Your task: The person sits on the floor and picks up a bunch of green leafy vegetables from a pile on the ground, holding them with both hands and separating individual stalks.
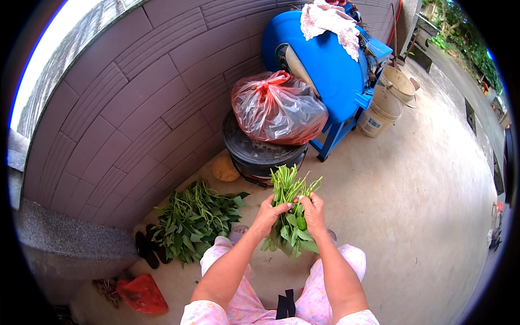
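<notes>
A bunch of leafy greens (291, 230) hangs between my two hands, above my knees, with its pale cut stems pointing away from me and its leaves toward me. My left hand (267, 215) is closed round the left side of the bunch, thumb laid across the stems. On the other side my right hand (313, 215) grips it too, thumb and fingers pinched at the stems near the left thumb. A larger heap of the same long-stemmed greens (197, 219) lies on the floor to my left.
A black lidded bucket (260, 154) with a tied red plastic bag (279, 111) on it stands ahead, before a blue machine (325, 70) with a cloth. Pale buckets (382, 111) are beyond. Dark slippers (147, 249) and a red bag (143, 294) lie left, near the tiled wall (130, 114).
</notes>
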Motion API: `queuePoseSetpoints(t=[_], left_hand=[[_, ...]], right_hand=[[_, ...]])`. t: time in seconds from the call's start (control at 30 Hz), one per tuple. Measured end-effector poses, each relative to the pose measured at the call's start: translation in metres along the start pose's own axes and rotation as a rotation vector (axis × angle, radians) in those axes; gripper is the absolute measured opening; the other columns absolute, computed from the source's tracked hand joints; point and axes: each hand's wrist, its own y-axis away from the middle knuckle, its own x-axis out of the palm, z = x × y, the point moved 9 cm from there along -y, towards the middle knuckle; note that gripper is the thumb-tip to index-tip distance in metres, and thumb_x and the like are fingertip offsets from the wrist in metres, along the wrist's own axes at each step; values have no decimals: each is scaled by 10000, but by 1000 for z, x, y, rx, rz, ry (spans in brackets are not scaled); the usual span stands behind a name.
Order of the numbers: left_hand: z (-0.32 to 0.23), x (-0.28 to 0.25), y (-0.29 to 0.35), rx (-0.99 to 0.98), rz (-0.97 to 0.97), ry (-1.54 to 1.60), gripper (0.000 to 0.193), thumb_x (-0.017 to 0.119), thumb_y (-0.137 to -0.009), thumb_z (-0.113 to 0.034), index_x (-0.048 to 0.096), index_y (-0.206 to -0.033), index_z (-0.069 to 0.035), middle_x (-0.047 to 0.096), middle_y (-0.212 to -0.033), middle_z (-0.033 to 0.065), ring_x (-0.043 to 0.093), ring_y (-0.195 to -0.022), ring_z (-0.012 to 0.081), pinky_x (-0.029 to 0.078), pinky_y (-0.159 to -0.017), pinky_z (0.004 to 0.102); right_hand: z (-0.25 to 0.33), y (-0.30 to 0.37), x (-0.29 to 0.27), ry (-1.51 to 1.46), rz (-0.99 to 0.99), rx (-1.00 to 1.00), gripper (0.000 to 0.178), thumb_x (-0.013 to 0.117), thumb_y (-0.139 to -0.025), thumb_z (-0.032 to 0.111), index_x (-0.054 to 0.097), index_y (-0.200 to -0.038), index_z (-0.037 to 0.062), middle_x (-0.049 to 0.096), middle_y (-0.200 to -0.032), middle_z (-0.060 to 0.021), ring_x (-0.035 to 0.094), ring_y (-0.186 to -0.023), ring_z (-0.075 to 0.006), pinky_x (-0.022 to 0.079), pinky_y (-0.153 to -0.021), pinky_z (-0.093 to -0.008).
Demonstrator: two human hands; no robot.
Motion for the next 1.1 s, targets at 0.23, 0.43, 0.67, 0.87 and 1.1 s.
queuePoseSetpoints(t=[0.23, 0.43, 0.67, 0.87, 1.1], left_hand=[[-1, -8, -2, 9, -47, 16, 325, 592, -712, -67, 517, -1021, -1, 583, -878, 35, 534, -758, 105, 433, -708, 245], [-4, -5, 0, 11, -14, 34, 317, 583, -712, -62, 523, -1018, -3, 594, -890, 44, 543, -782, 110, 437, -725, 249], [1, 0, -1, -9, 27, 74, 340, 583, -708, -59, 515, -1037, -3, 588, -923, 46, 542, -801, 112, 430, -747, 248], [5, -2, 0, -42, 21, 27, 333, 592, -692, -68, 531, -1013, -4, 577, -873, 21, 527, -761, 105, 422, -719, 232], [7, -9, -5, -25, -2, 90, 307, 566, -670, -42, 538, -973, 2, 578, -838, 32, 531, -732, 115, 429, -687, 245]], right_hand=[[-8, 0, 6, -231, 72, 104, 110, 446, -832, 105, 507, -869, 21, 583, -762, -62, 535, -714, -122, 425, -698, -241], [-6, 1, 10, -329, 92, 150, 114, 458, -841, 117, 504, -884, 22, 577, -794, -71, 540, -730, -134, 439, -702, -255], [-7, 5, 15, -389, 88, 234, 116, 486, -813, 85, 508, -911, 27, 571, -816, -51, 535, -716, -118, 438, -682, -248], [-12, 6, 18, -299, 175, 236, 185, 512, -756, 33, 502, -940, 40, 559, -769, -19, 530, -698, -100, 436, -671, -231], [-7, 5, 15, -454, 53, 302, 85, 471, -758, 41, 482, -842, 32, 558, -702, -85, 535, -623, -169, 461, -637, -276]])
